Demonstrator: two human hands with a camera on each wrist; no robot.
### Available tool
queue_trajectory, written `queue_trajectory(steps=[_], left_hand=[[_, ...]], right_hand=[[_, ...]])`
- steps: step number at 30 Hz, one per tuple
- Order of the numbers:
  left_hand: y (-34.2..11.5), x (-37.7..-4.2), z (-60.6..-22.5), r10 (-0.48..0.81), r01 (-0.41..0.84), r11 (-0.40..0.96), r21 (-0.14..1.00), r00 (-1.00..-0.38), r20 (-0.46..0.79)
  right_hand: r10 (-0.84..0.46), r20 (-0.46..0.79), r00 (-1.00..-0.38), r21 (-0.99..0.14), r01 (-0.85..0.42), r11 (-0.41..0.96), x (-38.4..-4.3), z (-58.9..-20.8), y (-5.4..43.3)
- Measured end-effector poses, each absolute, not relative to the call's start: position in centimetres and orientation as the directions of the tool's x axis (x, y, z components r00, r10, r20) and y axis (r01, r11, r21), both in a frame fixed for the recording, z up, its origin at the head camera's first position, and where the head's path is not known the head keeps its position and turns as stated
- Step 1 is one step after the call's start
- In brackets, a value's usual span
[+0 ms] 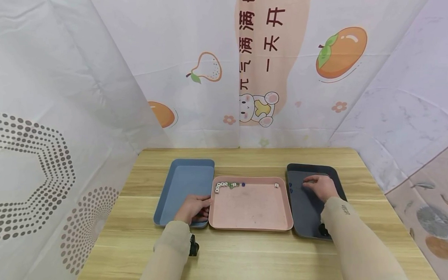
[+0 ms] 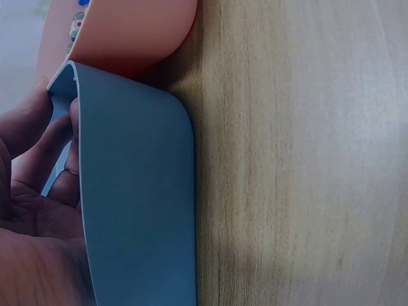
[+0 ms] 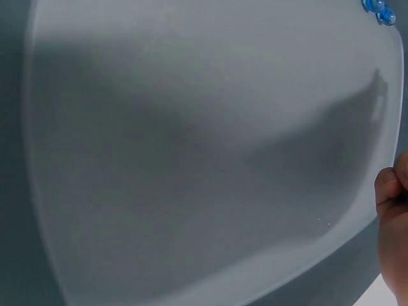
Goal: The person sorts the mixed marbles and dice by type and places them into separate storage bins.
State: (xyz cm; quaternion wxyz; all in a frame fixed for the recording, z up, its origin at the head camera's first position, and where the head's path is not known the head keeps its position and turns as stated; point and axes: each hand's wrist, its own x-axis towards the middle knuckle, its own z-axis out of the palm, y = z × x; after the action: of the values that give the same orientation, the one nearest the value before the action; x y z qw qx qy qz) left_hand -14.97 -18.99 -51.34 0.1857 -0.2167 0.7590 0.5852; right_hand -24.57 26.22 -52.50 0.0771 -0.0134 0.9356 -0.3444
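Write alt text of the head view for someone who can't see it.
A person's left hand touches the right rim of a shallow blue rectangular tray; the right hand is over a dark grey rectangular tray holding small blue pieces. Between them, a shallow pink rectangular tray holds small white dice and green pieces, all on a wood-grain table.

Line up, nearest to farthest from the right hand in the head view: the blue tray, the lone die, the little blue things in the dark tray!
1. Little blue things: dark tray, left of the right hand.
2. Lone die: right end of the pink tray.
3. Blue tray: left of the pink tray.
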Motion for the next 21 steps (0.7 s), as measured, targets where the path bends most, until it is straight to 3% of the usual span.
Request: queue_trajectory(steps=[21], left_hand=[[-18.99, -14.96, -51.31, -0.104, -0.550, 0.225, 0.804, -0.834, -0.542]], right_hand=[[-0.074, -0.163, -0.984, -0.606, 0.040, 0.795, -24.17, -53.09, 25.74]])
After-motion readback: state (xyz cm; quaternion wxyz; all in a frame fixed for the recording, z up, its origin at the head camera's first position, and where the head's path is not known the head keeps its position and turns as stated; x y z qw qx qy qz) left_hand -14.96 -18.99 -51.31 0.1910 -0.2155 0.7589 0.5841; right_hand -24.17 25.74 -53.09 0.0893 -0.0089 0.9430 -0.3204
